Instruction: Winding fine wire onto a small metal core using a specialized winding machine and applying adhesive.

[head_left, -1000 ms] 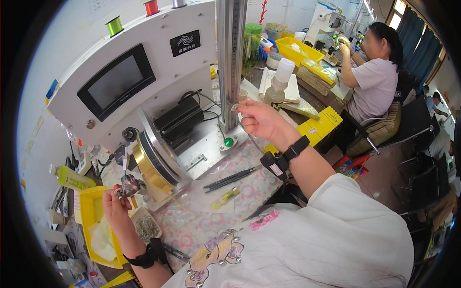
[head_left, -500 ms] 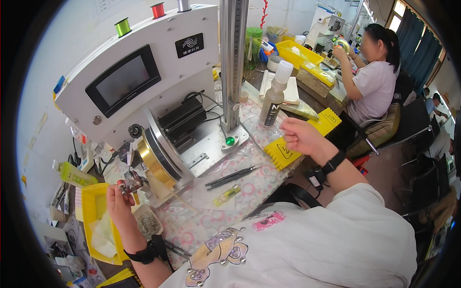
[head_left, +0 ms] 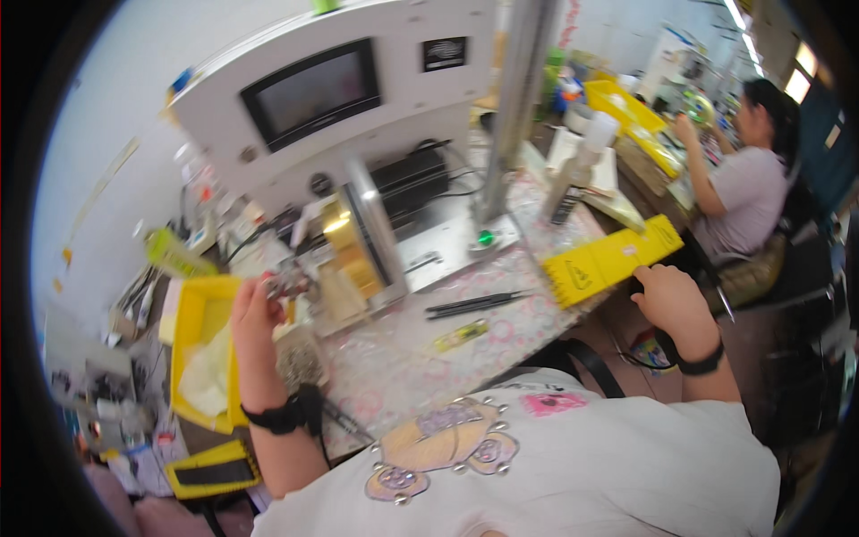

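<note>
Markings on the bottle (head_left: pixel 578 168) and black plate (head_left: pixel 445 54) are illegibly blurred.

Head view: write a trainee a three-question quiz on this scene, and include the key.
1. True or false: the left hand is nearer than the right hand to the yellow tray at picture left.
2. Which lie on the patterned cloth? A: two oranges; B: slim dark tools; C: three white plates.
3. Fill in: the button near the foot of the metal post is ____.
Key: 1 true; 2 B; 3 green.
</note>
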### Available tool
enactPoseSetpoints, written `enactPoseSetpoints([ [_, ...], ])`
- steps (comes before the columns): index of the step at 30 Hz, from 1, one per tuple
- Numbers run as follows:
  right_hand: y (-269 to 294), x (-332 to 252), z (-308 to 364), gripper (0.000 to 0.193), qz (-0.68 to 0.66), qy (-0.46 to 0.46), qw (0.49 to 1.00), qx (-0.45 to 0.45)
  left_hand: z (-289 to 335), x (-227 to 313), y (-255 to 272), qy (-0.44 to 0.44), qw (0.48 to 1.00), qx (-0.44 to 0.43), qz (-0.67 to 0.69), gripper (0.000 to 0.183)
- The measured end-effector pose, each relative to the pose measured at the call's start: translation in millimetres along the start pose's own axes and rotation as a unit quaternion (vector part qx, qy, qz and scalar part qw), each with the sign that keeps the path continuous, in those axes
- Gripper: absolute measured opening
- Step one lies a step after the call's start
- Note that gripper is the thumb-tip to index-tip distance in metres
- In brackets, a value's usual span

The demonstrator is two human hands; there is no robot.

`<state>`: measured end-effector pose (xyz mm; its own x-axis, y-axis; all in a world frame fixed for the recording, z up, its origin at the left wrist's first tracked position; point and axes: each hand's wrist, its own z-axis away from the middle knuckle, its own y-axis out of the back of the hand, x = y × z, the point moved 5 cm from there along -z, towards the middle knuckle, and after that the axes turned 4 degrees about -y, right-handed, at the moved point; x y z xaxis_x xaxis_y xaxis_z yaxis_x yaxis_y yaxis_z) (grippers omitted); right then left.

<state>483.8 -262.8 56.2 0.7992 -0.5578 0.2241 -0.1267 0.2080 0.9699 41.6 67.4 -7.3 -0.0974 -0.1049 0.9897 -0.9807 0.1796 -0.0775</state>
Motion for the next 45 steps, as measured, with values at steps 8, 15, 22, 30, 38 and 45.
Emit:
enactPoseSetpoints([
  [8,151.6,-224.1,41.9,0.042,-0.401,0.59,0.68,0.17,-5.0,56.9,-9.8,-0.052,0.984,-0.017,-0.168,0.035],
  [15,167.8,-295.3,-36.5,0.034,-0.286,0.372,0.817,0.336,-25.8,75.5,-44.9,-0.023,0.947,-0.196,-0.252,0.016],
  [22,163.6,-317.4,-72.1,0.042,-0.185,0.307,0.883,0.302,-35.6,76.1,-56.1,0.028,0.922,-0.282,-0.263,0.015],
  [30,170.2,-325.7,-77.4,0.037,-0.162,0.312,0.886,0.303,-43.4,74.1,-55.4,-0.009,0.887,-0.335,-0.317,0.013],
  [38,168.9,-324.1,-74.6,0.048,-0.187,0.334,0.866,0.321,-40.7,89.4,-60.8,-0.071,0.849,-0.368,-0.373,0.011],
  [45,170.2,-322.3,-76.5,0.093,-0.202,0.303,0.882,0.298,-31.3,107.7,-67.2,-0.242,0.777,-0.375,-0.444,0.006],
])
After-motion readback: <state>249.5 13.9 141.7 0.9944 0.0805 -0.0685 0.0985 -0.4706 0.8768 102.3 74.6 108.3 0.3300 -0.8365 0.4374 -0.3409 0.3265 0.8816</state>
